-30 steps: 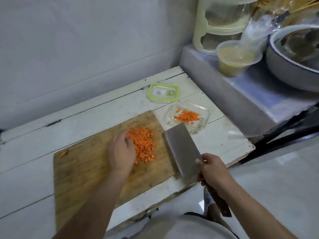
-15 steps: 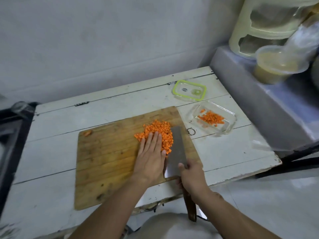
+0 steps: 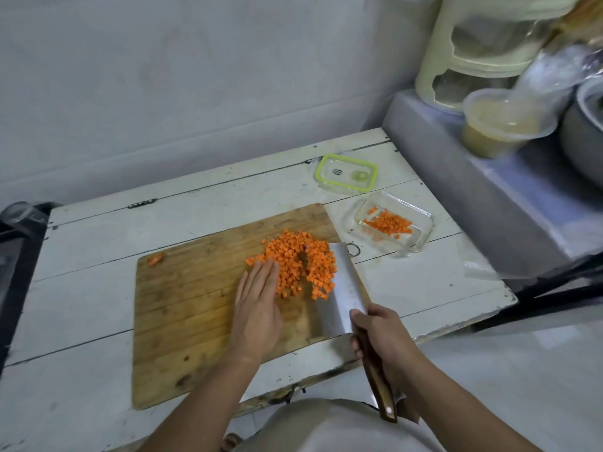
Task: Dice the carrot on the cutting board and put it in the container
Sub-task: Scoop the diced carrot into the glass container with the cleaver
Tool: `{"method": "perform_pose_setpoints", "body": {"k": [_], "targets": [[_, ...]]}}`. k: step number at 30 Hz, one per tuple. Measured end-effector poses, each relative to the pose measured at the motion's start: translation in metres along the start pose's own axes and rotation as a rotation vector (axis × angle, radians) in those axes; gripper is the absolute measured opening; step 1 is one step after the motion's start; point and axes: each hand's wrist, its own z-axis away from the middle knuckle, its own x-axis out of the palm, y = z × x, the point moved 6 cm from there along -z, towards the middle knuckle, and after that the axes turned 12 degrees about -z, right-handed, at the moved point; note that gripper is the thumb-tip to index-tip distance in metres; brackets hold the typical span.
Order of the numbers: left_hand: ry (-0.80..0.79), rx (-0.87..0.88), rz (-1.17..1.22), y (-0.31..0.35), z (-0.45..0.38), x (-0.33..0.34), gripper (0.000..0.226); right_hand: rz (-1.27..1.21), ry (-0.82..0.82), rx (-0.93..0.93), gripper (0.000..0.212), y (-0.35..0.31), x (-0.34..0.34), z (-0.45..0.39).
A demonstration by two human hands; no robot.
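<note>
A heap of orange diced carrot (image 3: pixel 295 260) lies on the far right part of the wooden cutting board (image 3: pixel 182 308). My left hand (image 3: pixel 259 305) lies flat with straight fingers against the heap's left side. My right hand (image 3: pixel 378 334) grips the wooden handle of a cleaver (image 3: pixel 342 288), whose wide blade lies tilted against the heap's right side, with some cubes on it. A clear glass container (image 3: pixel 421 233) to the right of the board holds a small amount of diced carrot. A single carrot end piece (image 3: pixel 155 258) rests at the board's far left corner.
The container's green-rimmed lid (image 3: pixel 346 173) lies on the white wooden table (image 3: pixel 98 243) behind the container. A raised grey ledge (image 3: pixel 483 197) at right carries a plastic tub (image 3: pixel 502 125), a cream rack and a metal basin. The table edge runs close to my body.
My left hand has slid back off the heap to its left edge. The cleaver blade has tilted and pushed under the heap's right side, taking up some cubes. The heap looks more spread.
</note>
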Motion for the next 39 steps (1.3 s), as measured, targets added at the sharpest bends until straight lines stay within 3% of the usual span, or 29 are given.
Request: {"method": "perform_pose_setpoints", "body": {"k": [8,14,20,24,28,34,39], "targets": [[-0.008,0.205,0.059,0.051,-0.013,-0.001,0.090,-0.054,0.029,-0.031,0.019,-0.032,-0.034,0.014],[-0.010,0.458,0.079,0.113,-0.042,-0.005,0.081,-0.119,0.147,-0.064,0.013,-0.078,-0.081,0.023],[-0.091,0.121,0.238,0.135,-0.123,0.019,0.046,-0.164,0.236,-0.090,0.007,-0.103,-0.120,0.023],[-0.346,0.319,-0.083,0.154,-0.184,0.045,0.052,-0.150,0.241,-0.068,0.009,-0.110,-0.131,0.017],[-0.439,0.265,-0.091,0.146,-0.206,0.069,0.035,-0.094,0.224,-0.028,0.012,-0.116,-0.131,0.011],[-0.331,0.180,0.001,0.130,-0.181,0.063,0.021,-0.012,0.170,-0.054,0.011,-0.138,-0.115,0.004],[-0.167,0.055,0.092,0.090,-0.151,0.019,0.016,0.066,0.054,-0.053,0.012,-0.153,-0.079,-0.002]]}}
